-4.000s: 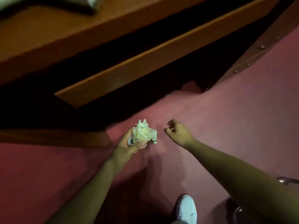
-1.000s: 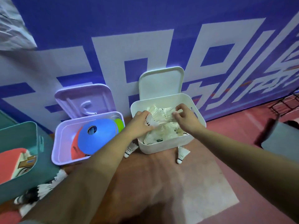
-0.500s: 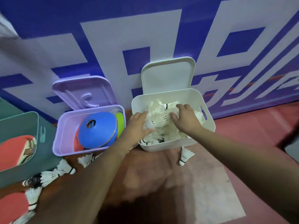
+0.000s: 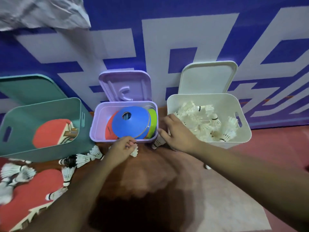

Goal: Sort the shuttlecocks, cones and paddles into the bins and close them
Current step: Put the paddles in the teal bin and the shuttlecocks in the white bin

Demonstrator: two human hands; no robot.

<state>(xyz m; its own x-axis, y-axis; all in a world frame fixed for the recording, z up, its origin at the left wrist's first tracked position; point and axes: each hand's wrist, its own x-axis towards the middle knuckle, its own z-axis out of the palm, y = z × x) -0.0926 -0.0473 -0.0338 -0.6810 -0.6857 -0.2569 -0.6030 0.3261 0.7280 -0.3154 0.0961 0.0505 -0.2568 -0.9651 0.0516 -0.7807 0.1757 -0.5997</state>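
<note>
Shuttlecock [image 4: 134, 152] of white feathers is pinched by the left hand [image 4: 121, 149]; the right hand [image 4: 179, 133] grip cannot be told.

At the centre of the frame the left hand [image 4: 122, 149] pinches a shuttlecock [image 4: 134, 152] just in front of the lilac bin [image 4: 97, 131], which holds a blue cone [image 4: 130, 124]. The right hand [image 4: 179, 133] lies over a second shuttlecock [image 4: 158, 142] between that bin and the white bin [image 4: 247, 133], its grip unclear. The white bin holds a heap of shuttlecocks [image 4: 200, 118], the teal bin [image 4: 50, 152] at left holds a red paddle [image 4: 48, 133], and loose shuttlecocks [image 4: 80, 159] lie on the floor at lower left.
</note>
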